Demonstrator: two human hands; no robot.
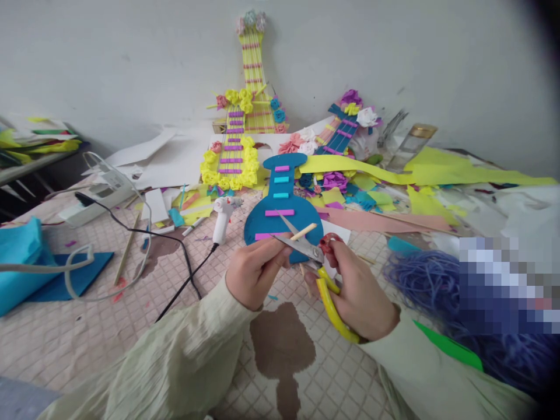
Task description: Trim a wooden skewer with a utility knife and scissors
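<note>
Between the fingers of my left hand (258, 269) is a thin pale wooden stick (305, 232), its free end pointing up to the right. My right hand (356, 289) grips a pair of scissors (331, 312) with yellow handles. Their blades are spread apart and cross at the stick, close to my left fingertips. Something dark red, of a kind I cannot make out, shows by my right thumb. Just behind both hands lies a blue guitar-shaped cutout (258, 220) with purple and light blue strips across its neck and body.
A white glue gun (221, 221) stands left of the cutout, its black cord running forward. Yellow craft guitars (236, 143) with paper flowers lean at the wall. Blue yarn (420, 280) lies at right, a power strip (98, 201) at left. Paper scraps and a glass jar (411, 146) are behind.
</note>
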